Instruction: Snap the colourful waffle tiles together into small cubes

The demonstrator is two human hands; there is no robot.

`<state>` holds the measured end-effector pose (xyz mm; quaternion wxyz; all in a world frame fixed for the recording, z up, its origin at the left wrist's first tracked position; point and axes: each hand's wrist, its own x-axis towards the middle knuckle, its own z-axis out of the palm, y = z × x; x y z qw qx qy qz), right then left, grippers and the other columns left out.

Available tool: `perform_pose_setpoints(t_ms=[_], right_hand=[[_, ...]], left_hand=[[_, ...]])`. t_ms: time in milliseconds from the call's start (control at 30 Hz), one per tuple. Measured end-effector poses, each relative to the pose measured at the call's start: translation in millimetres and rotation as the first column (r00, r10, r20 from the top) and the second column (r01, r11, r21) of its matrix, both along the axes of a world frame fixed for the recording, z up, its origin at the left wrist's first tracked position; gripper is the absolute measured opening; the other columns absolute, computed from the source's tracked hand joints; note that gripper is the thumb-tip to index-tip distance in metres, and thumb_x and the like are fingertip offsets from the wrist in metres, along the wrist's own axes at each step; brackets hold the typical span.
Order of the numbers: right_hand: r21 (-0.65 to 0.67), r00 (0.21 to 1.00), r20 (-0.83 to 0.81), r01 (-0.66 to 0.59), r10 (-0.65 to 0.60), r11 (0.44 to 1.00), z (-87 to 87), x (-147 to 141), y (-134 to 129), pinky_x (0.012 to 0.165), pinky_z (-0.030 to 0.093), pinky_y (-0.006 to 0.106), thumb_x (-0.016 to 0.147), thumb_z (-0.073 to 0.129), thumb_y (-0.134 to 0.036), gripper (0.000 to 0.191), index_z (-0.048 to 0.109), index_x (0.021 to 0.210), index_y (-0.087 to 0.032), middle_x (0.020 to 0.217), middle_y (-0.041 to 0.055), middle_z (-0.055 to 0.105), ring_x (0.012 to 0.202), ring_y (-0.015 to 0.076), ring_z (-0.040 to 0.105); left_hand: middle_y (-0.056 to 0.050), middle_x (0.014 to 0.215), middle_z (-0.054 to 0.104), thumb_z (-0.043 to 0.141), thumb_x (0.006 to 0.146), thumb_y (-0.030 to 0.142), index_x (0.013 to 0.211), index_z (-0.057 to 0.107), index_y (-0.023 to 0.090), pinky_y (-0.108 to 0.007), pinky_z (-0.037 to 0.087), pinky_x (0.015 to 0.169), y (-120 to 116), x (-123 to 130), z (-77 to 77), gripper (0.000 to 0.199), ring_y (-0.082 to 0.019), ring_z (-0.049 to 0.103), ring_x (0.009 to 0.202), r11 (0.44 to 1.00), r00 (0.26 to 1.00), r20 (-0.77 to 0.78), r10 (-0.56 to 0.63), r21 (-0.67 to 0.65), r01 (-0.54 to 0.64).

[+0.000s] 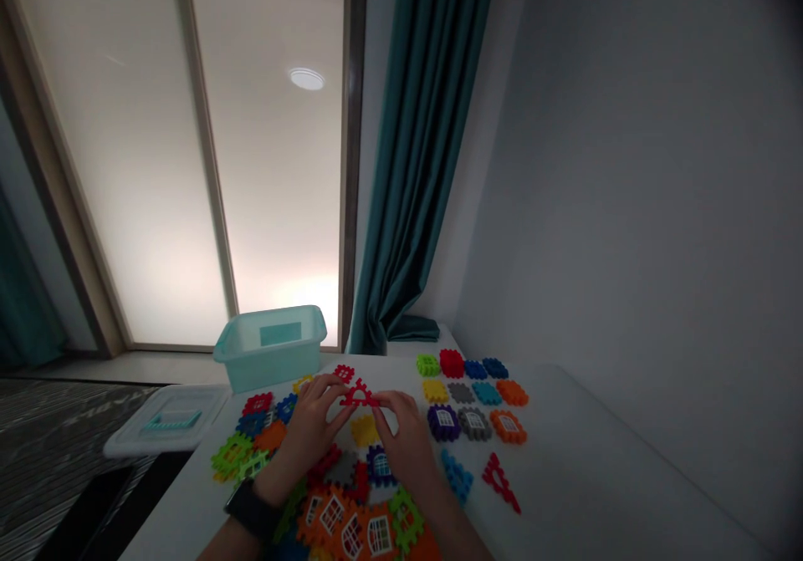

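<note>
A red triangular building piece (360, 395) with toothed edges is pinched at its two ends, above the white table. My left hand (315, 417), with a dark watch on its wrist, grips the left corner. Thumb and fingers of my right hand (405, 431) close on the right corner. Below the hands lie a yellow square piece (365, 431), a dark blue window piece (380, 466) and several orange window pieces (351, 523). Another red triangular piece (500, 481) lies on the right, beside a light blue piece (457, 476).
Rows of toothed squares, among them a grey piece (461, 392), stand on the right. Loose pieces such as a green one (232, 454) pile up at left. A teal bin (273, 374) and its lid (166, 420) sit at the table's left edge. A curtain (417, 168) hangs behind.
</note>
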<state>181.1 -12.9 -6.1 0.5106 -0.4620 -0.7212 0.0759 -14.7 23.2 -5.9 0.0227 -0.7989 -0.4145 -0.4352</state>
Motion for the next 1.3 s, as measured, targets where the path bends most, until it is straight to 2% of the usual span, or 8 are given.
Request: perform_pose_setpoints(t_ms=[100,200,667,833,1000,1100,1233,1300], right_hand=[[0.018,0.998,0.042,-0.048,0.047,0.999,-10.6,-2,-11,0.102,0.047,0.045,0.096,0.051,-0.020,0.017,0.066,0.103,-0.025,0.104,0.0047,0.073,0.108,0.0244,0.064],[-0.011,0.999,0.027,-0.025,0.025,1.000,-17.4,2,-17,0.102,0.048,0.045,0.097,0.051,-0.021,0.018,0.066,0.104,-0.027,0.104,0.0037,0.073,0.111,0.0252,0.063],[-0.092,0.995,-0.096,0.025,-0.034,0.995,-20.2,12,-9,0.096,0.052,0.044,0.098,0.051,-0.032,0.020,0.069,0.105,-0.027,0.102,0.0064,0.074,0.111,0.0278,0.062],[-0.102,0.994,-0.106,0.027,-0.038,0.994,-21.2,12,-8,0.095,0.053,0.043,0.099,0.048,-0.033,0.023,0.070,0.103,-0.025,0.104,0.0083,0.073,0.107,0.0271,0.065],[-0.102,0.992,-0.123,0.023,-0.036,0.995,-12.5,12,-9,0.092,0.051,0.042,0.099,0.049,-0.038,0.026,0.069,0.090,-0.024,0.091,0.0059,0.073,0.098,0.0268,0.066],[-0.157,0.977,-0.212,-0.023,-0.011,0.987,-6.0,11,-9,0.083,0.054,0.036,0.099,0.048,-0.041,0.027,0.068,0.095,-0.022,0.091,0.0058,0.073,0.089,0.0239,0.067],[-0.190,0.954,-0.298,-0.088,0.028,0.978,-1.7,10,-11,0.088,0.054,0.035,0.098,0.049,-0.041,0.031,0.064,0.117,-0.021,0.094,0.0047,0.073,0.091,0.0224,0.069],[-0.193,0.956,-0.289,-0.114,0.055,0.974,-1.5,8,-12,0.092,0.053,0.036,0.097,0.051,-0.039,0.031,0.064,0.118,-0.021,0.093,0.0042,0.074,0.093,0.0227,0.069]], left_hand=[[-0.007,0.102,0.068,0.060,0.093,0.037,0.095,0.070,0.024,-0.043,0.049,0.089,-4,-1,-0.5,0.017,-0.028,0.063,0.100,0.999,0.998,-0.052,0.030,-0.013,-0.031],[-0.008,0.102,0.068,0.062,0.092,0.035,0.094,0.070,0.024,-0.044,0.049,0.089,-8,1,-1.4,0.014,-0.029,0.063,0.099,0.999,0.995,-0.100,0.010,-0.029,-0.013],[-0.009,0.101,0.067,0.055,0.097,0.047,0.096,0.072,0.024,-0.045,0.049,0.090,-8,2,-2.4,0.028,-0.028,0.062,0.097,0.999,0.996,-0.077,-0.048,0.002,0.048],[-0.008,0.101,0.066,0.054,0.097,0.047,0.097,0.071,0.024,-0.042,0.048,0.090,-6,-1,-0.6,0.029,-0.027,0.061,0.098,0.996,0.994,-0.058,-0.093,-0.001,0.093],[-0.008,0.098,0.064,0.048,0.100,0.042,0.083,0.069,0.022,-0.037,0.048,0.088,-11,3,7.9,0.034,-0.025,0.061,0.096,0.973,0.983,0.026,-0.184,-0.140,0.185],[-0.007,0.092,0.063,0.045,0.100,0.043,0.076,0.065,0.020,-0.034,0.051,0.082,-13,8,12.8,0.038,-0.022,0.062,0.088,0.917,0.958,0.175,-0.229,-0.292,0.272],[-0.004,0.081,0.062,0.044,0.098,0.050,0.069,0.060,0.020,-0.033,0.051,0.077,-14,12,16.4,0.045,-0.021,0.061,0.080,0.866,0.923,0.355,-0.146,-0.405,0.292],[-0.003,0.079,0.063,0.044,0.096,0.053,0.069,0.060,0.020,-0.033,0.051,0.076,-16,12,17.4,0.046,-0.021,0.060,0.080,0.847,0.910,0.405,-0.083,-0.452,0.278]])
